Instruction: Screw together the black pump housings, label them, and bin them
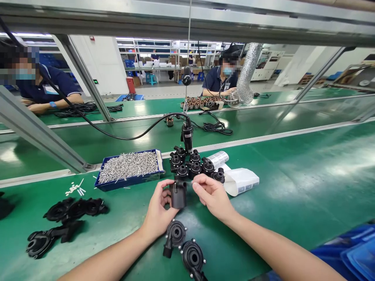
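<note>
While the left hand (158,210) was curled round the side of a black cylindrical housing (178,197), with the thumb low and the fingers closed on it, the right hand (213,197) stood just beside it with thumb and forefinger drawn close together; whether they gripped a small part could not be determined. The housing was upright, between the two hands and over the green workbench (295,183); contact of its base with the surface could not be confirmed. Directly behind it stood a cluster of black pump units (195,168), beneath a suspended black power driver (187,136). A blue tray (129,182) of loose screws (129,166) lay to the left, and curled label sheets (244,181) to the right. Two further pump units (176,233) lay nearest the wearer, studded with screw heads. Black moulded parts (76,209) were noted at far left.
</note>
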`<state>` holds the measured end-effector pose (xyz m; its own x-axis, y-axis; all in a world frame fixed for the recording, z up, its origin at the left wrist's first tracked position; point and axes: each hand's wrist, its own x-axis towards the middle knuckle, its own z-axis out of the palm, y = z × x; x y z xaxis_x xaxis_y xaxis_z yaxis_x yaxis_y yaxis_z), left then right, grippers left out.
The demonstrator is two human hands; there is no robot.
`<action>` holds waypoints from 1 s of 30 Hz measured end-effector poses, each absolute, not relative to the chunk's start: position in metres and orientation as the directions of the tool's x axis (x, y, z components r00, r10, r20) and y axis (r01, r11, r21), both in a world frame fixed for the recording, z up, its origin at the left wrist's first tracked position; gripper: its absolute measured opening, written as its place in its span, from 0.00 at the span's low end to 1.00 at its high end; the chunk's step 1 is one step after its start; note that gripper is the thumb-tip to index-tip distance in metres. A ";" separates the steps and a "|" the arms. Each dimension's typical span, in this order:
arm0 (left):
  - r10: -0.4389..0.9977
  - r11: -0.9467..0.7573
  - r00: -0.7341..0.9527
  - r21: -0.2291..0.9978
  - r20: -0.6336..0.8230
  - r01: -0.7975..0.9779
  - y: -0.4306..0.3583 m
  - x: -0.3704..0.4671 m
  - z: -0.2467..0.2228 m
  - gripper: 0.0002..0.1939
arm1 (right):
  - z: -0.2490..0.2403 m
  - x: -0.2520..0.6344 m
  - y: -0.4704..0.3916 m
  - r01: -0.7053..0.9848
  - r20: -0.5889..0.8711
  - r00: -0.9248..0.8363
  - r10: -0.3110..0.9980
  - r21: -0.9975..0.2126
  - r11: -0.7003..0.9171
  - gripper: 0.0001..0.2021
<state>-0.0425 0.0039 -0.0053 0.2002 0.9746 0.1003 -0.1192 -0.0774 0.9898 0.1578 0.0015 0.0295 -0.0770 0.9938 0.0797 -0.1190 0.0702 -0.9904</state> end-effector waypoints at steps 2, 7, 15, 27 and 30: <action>0.975 -0.090 0.194 0.991 0.107 -0.096 0.002 -0.041 -0.007 0.30 | 0.032 0.156 -0.003 -0.132 0.041 -0.136 0.990 -0.991 0.023 0.25; 0.969 -0.108 0.201 0.979 0.142 -0.170 0.001 -0.037 -0.005 0.28 | 0.036 0.148 -0.011 -0.181 -0.060 -0.257 0.965 -0.977 -0.109 0.28; 0.977 -0.085 0.178 0.979 0.118 -0.185 0.000 -0.037 -0.003 0.29 | 0.040 0.138 -0.015 -0.120 -0.092 -0.215 0.972 -0.985 -0.120 0.27; 0.983 -0.069 0.155 0.982 0.097 -0.175 -0.001 -0.034 -0.001 0.30 | 0.033 0.137 -0.014 -0.067 -0.121 -0.161 0.979 -0.989 -0.133 0.21; 0.983 -0.071 0.157 0.981 0.099 -0.178 -0.001 -0.034 -0.001 0.30 | 0.032 0.138 -0.014 -0.044 -0.099 -0.146 0.984 -0.993 -0.107 0.21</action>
<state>-0.0336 -0.0008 -0.0009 0.1572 0.9825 0.0994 -0.1782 -0.0708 0.9814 0.1377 -0.0141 0.0316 -0.1465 0.9842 -0.0995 -0.0439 -0.1069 -0.9933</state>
